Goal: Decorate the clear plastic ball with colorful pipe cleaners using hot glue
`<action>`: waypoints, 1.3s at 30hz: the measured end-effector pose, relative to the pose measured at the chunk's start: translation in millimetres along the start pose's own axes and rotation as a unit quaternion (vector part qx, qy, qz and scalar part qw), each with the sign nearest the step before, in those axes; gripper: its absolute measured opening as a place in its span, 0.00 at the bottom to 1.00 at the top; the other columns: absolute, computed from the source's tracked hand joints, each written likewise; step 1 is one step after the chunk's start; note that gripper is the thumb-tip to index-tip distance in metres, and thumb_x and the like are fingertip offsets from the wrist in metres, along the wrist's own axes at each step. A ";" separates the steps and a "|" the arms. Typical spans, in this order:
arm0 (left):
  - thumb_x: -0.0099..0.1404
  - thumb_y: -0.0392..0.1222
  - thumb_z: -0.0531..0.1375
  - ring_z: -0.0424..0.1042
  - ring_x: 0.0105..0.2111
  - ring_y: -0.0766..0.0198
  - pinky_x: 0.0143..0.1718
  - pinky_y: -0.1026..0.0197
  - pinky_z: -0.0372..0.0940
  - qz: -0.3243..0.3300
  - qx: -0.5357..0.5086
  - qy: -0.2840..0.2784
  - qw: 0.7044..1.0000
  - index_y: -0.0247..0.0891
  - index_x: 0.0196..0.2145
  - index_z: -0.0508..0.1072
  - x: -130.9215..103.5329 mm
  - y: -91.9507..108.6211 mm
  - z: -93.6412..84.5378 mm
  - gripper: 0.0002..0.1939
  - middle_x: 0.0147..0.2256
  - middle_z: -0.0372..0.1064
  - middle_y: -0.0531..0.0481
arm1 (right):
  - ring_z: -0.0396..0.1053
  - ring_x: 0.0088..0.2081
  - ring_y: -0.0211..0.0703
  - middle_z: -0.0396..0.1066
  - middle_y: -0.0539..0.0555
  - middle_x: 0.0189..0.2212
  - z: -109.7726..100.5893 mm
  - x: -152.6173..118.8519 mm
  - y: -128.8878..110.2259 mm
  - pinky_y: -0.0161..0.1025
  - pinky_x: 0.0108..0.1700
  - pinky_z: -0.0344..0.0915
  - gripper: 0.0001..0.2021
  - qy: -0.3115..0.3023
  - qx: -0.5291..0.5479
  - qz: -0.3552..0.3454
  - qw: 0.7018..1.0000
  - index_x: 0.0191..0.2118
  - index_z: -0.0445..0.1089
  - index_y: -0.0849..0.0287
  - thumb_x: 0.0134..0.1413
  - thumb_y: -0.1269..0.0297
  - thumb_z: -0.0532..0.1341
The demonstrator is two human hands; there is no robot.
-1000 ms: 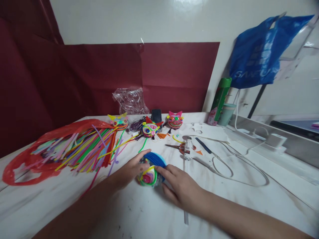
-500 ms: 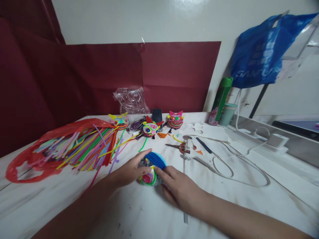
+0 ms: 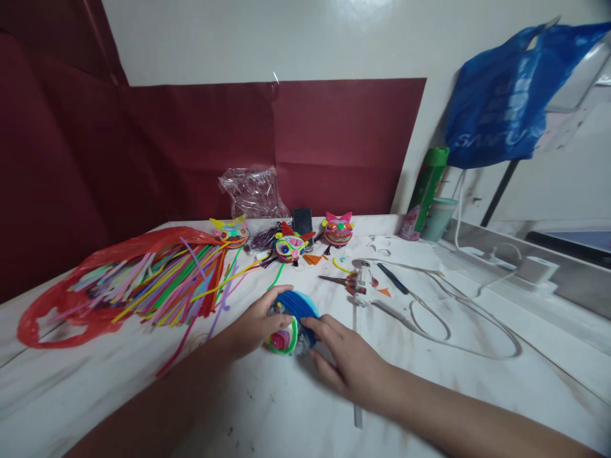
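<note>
A round craft piece (image 3: 301,312) with rows of blue strips, a grey part and a green, white and pink patch stands low over the marble-patterned table (image 3: 267,413). My left hand (image 3: 255,324) grips its left side, thumb across the front near the patch and fingers at the upper edge. My right hand (image 3: 346,356) is at its right side; the index fingertip touches the blue strips near the patch, and the thumb and other fingers are apart from each other. The far side of the piece is hidden.
Colourful pipe cleaners (image 3: 167,286) spill from a red plastic bag (image 3: 42,324) at left. Finished faces (image 3: 338,230) stand at the back. Scissors (image 3: 337,280), a glue gun (image 3: 363,283), a blue-black cutter (image 3: 392,278) and looping cables (image 3: 477,346) lie at right.
My right index fingertip has shifted slightly right, off the patch and onto the blue strips. My left hand keeps its hold. The view has shifted a little.
</note>
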State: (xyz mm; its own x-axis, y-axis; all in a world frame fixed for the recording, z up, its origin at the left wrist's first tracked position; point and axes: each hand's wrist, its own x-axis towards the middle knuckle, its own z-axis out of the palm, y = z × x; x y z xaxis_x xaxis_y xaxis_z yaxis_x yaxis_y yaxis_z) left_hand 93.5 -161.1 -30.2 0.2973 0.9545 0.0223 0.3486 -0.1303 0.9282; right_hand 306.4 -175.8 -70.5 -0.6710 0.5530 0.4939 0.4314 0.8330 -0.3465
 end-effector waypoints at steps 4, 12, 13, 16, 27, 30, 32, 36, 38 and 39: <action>0.55 0.44 0.58 0.66 0.43 0.55 0.46 0.56 0.60 0.004 -0.008 0.004 1.000 0.35 0.58 0.59 0.1 0.4 1.1 0.33 0.43 0.67 0.47 | 0.66 0.38 0.47 0.64 0.59 0.39 2.4 -0.5 2.0 0.44 0.41 0.69 0.21 0.006 0.007 0.007 1.000 0.56 0.54 0.61 0.57 0.72 0.52; 0.54 0.43 0.58 0.65 0.42 0.55 0.45 0.57 0.59 -0.003 -0.014 0.011 1.000 0.35 0.57 0.59 -0.8 5.3 3.5 0.33 0.43 0.66 0.46 | 0.65 0.37 0.47 0.64 0.59 0.38 2.2 0.1 1.3 0.43 0.38 0.69 0.22 0.007 -0.043 -0.026 0.999 0.58 0.55 0.60 0.57 0.73 0.51; 0.54 0.43 0.58 0.65 0.42 0.55 0.45 0.57 0.59 -0.005 -0.011 0.013 1.000 0.35 0.57 0.59 -1.0 6.2 4.0 0.33 0.43 0.66 0.46 | 0.65 0.36 0.47 0.64 0.59 0.38 2.2 0.3 1.4 0.43 0.38 0.68 0.22 0.005 -0.052 -0.030 0.998 0.58 0.55 0.60 0.57 0.73 0.51; 0.53 0.43 0.58 0.65 0.42 0.55 0.45 0.57 0.59 -0.010 0.007 0.025 1.000 0.34 0.57 0.60 -2.0 8.7 5.9 0.33 0.41 0.66 0.47 | 0.65 0.36 0.47 0.64 0.59 0.37 3.0 0.9 2.4 0.43 0.37 0.68 0.22 0.001 -0.078 -0.032 0.996 0.58 0.56 0.60 0.57 0.72 0.52; 0.53 0.43 0.58 0.67 0.40 0.55 0.43 0.56 0.61 -0.021 0.003 0.031 0.999 0.35 0.57 0.59 -1.8 8.3 10.7 0.34 0.40 0.68 0.47 | 0.65 0.35 0.46 0.65 0.58 0.36 0.2 2.1 -1.9 0.42 0.37 0.67 0.22 0.009 -0.142 -0.042 0.989 0.57 0.57 0.62 0.56 0.73 0.54; 0.54 0.46 0.59 0.66 0.48 0.51 0.50 0.54 0.60 -0.017 -0.008 0.052 0.998 0.35 0.57 0.62 -1.5 6.8 11.4 0.33 0.47 0.69 0.43 | 0.65 0.34 0.46 0.66 0.58 0.35 -2.1 3.5 -0.1 0.42 0.36 0.67 0.20 0.018 -0.165 -0.045 0.985 0.56 0.59 0.62 0.57 0.72 0.53; 0.56 0.50 0.59 0.64 0.53 0.49 0.54 0.53 0.58 -0.013 -0.040 0.066 0.997 0.34 0.56 0.64 -0.5 4.9 10.7 0.31 0.52 0.67 0.41 | 0.66 0.34 0.46 0.66 0.58 0.34 -4.7 4.9 3.7 0.42 0.36 0.67 0.19 0.023 -0.169 -0.040 0.985 0.55 0.61 0.62 0.56 0.72 0.54; 0.57 0.56 0.58 0.67 0.51 0.47 0.48 0.51 0.64 -0.022 -0.114 0.066 0.991 0.36 0.56 0.65 2.8 -1.3 6.7 0.32 0.52 0.68 0.40 | 0.67 0.34 0.44 0.66 0.57 0.34 -11.7 8.1 13.8 0.40 0.37 0.67 0.21 0.015 -0.115 -0.002 0.993 0.55 0.61 0.61 0.55 0.73 0.54; 0.58 0.57 0.59 0.70 0.47 0.48 0.41 0.52 0.68 -0.027 -0.133 0.053 0.989 0.37 0.55 0.66 4.2 -4.4 4.7 0.31 0.50 0.69 0.40 | 0.68 0.34 0.43 0.66 0.56 0.34 -14.4 9.5 18.7 0.39 0.37 0.67 0.20 0.010 -0.067 0.027 0.997 0.55 0.61 0.60 0.56 0.73 0.53; 0.58 0.57 0.59 0.71 0.44 0.50 0.37 0.53 0.69 -0.030 -0.140 0.044 0.989 0.37 0.54 0.66 4.8 -5.6 4.0 0.31 0.48 0.69 0.40 | 0.68 0.34 0.42 0.67 0.56 0.35 -15.2 10.1 20.9 0.39 0.38 0.68 0.20 0.012 -0.044 0.041 0.998 0.55 0.62 0.60 0.57 0.73 0.53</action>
State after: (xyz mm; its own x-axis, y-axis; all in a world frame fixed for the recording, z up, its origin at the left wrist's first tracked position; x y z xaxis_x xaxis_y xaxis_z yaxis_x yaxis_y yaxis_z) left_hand 96.5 -156.8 -36.7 0.2002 0.9796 -0.0146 0.0996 -0.0055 0.9950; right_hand 317.8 -152.4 -60.6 -0.6181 0.6181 0.4858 0.5363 0.7833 -0.3143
